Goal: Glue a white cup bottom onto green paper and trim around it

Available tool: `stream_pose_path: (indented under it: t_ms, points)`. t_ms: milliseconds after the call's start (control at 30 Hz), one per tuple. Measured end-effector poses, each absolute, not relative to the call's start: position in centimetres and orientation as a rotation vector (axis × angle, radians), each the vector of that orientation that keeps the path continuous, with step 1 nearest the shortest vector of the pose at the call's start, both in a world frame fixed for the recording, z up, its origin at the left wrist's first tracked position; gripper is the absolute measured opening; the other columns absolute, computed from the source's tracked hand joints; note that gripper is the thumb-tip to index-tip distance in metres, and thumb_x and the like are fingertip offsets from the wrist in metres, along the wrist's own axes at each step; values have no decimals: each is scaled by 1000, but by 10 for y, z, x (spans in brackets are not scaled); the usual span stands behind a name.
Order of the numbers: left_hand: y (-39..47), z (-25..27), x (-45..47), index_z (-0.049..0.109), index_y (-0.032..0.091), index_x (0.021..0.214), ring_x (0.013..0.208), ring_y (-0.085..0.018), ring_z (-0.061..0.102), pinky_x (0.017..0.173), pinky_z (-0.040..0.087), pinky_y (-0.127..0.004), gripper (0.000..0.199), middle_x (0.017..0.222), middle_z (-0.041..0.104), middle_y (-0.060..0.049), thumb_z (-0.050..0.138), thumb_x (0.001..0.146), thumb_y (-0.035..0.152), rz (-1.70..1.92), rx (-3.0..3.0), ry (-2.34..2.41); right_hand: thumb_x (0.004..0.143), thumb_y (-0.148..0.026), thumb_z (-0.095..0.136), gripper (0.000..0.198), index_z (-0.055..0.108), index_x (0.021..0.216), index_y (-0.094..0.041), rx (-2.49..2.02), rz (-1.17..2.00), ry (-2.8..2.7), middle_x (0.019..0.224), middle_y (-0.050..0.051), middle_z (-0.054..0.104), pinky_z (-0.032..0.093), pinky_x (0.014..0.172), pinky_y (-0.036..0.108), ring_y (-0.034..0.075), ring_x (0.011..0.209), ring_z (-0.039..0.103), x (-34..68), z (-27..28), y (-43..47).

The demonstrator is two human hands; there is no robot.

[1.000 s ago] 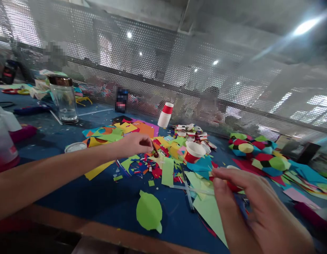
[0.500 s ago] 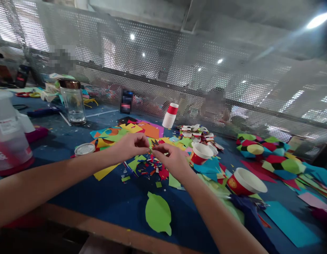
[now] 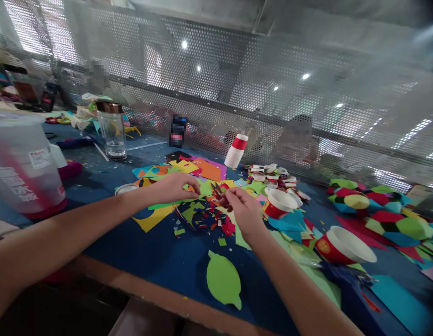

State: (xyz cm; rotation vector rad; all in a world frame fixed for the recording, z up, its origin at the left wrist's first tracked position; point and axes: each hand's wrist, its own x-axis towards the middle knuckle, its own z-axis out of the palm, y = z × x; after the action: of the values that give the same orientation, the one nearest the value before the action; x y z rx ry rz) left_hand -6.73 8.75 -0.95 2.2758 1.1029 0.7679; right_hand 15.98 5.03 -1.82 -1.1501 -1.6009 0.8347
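Note:
Above a pile of cut paper scraps [image 3: 202,214], both hands are raised over the blue table. My left hand [image 3: 174,187] has its thumb and fingertips curled together. A green scrap shows just past them, but whether it is held I cannot tell. My right hand [image 3: 245,212] pinches near a red bit and dark pointed tips, perhaps of scissors [image 3: 216,189]. Anything in its fingertips is too small to name. A gap separates the two hands. Nearer me lies a green leaf-shaped paper cutout [image 3: 223,280], flat and untouched.
Left stand a large plastic cup [image 3: 25,172] and a glass bottle [image 3: 113,133]. A stack of paper cups [image 3: 236,151] is at the back. Two red-and-white paper bowls [image 3: 277,207], blue-handled pliers [image 3: 349,284] and coloured paper balls [image 3: 398,226] lie right. A perforated metal screen [image 3: 209,93] rises behind.
My hands were fingertip to fingertip and have come apart, the right one moving right. The whole view has shifted slightly, bringing more of the left side into sight. The leaf cutout stays put.

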Motion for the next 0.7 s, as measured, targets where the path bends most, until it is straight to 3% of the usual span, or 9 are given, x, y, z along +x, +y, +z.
stream_pose_path:
  t_ms: [100, 200, 333, 467, 700]
  points:
    - [98, -13, -76, 76, 24, 89, 131, -29, 53, 109, 35, -42, 12, 126, 69, -7, 71, 78, 28, 601, 2377, 1093, 79, -50, 55, 30, 59, 73, -21, -1179, 821, -1520, 69, 5, 67, 44, 60, 30, 20, 67, 62, 165, -20, 52]
    - [103, -20, -77, 76, 30, 104, 133, -28, 51, 110, 35, -39, 28, 140, 61, -4, 74, 76, 30, 485, 2438, 1071, 78, -50, 58, 30, 61, 72, -21, -1194, 807, -1490, 67, 6, 68, 45, 61, 31, 21, 68, 63, 167, -22, 53]
    - [106, -28, -75, 77, 33, 106, 127, -27, 55, 105, 38, -35, 32, 132, 66, -1, 76, 74, 31, 411, 2486, 1086, 79, -49, 59, 29, 62, 72, -20, -1194, 793, -1495, 67, 6, 68, 47, 63, 32, 21, 69, 64, 167, -24, 52]
    - [109, -30, -75, 78, 28, 100, 127, -28, 55, 105, 38, -37, 25, 129, 67, -4, 72, 76, 30, 423, 2485, 1178, 80, -46, 59, 28, 64, 73, -20, -1199, 780, -1514, 68, 5, 69, 47, 62, 31, 21, 69, 65, 168, -25, 51]
    - [108, -30, -74, 73, 21, 90, 100, -23, 64, 85, 46, -31, 19, 103, 72, -5, 70, 75, 33, 446, 2461, 1256, 77, -44, 61, 27, 65, 71, -19, -1240, 770, -1569, 66, 5, 69, 43, 59, 30, 19, 63, 60, 169, -26, 51]
